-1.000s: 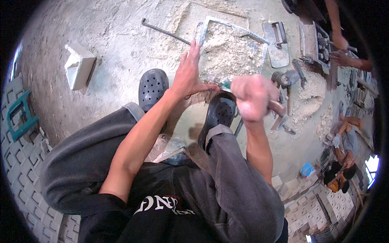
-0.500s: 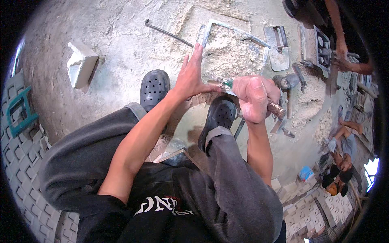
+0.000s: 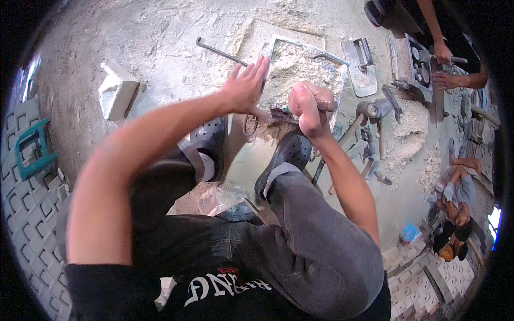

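Frame has my left hand spread at its left edge; my right hand grips a tool, whose slip could injure the left.

The right hand hides part of the tool handle it grips.

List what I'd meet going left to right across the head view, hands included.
Teal frame, white block, left hand, right hand, flat metal plate with handle, small blue bundle, a co-worker's hands.
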The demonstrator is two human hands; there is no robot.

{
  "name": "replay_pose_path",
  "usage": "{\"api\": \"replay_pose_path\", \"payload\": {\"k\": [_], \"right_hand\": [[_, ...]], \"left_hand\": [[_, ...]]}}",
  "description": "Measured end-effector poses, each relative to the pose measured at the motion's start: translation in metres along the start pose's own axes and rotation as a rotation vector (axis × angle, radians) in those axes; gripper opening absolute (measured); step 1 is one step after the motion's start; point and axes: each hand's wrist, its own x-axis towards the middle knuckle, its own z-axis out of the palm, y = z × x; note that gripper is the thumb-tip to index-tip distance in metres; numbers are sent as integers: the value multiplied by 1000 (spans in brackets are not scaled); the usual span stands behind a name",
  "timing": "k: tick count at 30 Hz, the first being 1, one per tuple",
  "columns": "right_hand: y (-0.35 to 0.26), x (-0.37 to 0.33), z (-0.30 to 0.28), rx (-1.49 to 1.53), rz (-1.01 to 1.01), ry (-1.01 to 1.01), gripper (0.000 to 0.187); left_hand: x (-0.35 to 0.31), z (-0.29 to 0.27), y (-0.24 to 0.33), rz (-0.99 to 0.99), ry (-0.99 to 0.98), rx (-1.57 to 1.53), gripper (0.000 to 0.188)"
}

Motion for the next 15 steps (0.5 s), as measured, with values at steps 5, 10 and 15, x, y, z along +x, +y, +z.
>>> {"api": "replay_pose_path", "payload": {"k": [5, 10, 15], "right_hand": [[-10, 10, -3, -121, -56, -126, 42], [-13, 27, -15, -113, 58, -271, 43], [-3, 30, -20, -186, 102, -318, 43]], "left_hand": [[2, -122, -29, 74, -249, 314, 158], [-9, -176, -39, 46, -137, 428, 140], [-9, -121, -39, -11, -146, 127, 142]]}}
